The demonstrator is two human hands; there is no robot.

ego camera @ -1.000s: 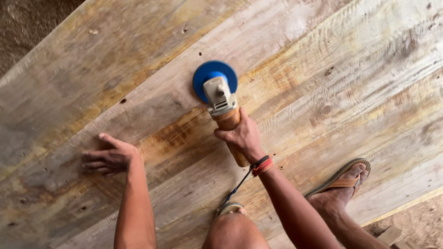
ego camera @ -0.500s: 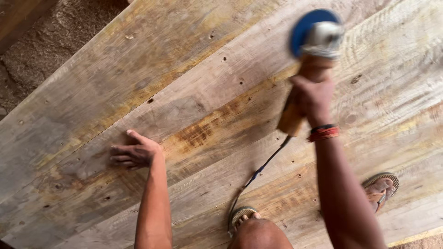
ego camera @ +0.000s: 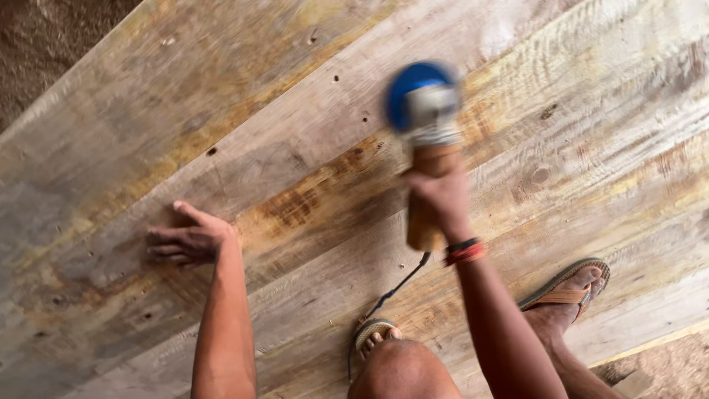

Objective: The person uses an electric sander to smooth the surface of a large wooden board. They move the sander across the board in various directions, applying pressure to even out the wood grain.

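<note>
Head view: our right hand (ego camera: 443,196) grips the sander (ego camera: 425,140) handle, blue disc on the planks (ego camera: 221,111) at twelve o'clock. Our left hand (ego camera: 188,238) lies flat, fingers spread, at nine o'clock. Its cord (ego camera: 391,288) trails toward our sandals (ego camera: 565,288) at five.

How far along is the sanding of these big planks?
Only partly, it seems. A warm brown patch between the hands looks freshly sanded. The right hand grips the sander, its blue disc on the wood; the left hand rests flat on the planks. Most of the surface around remains grey and weathered.
</note>
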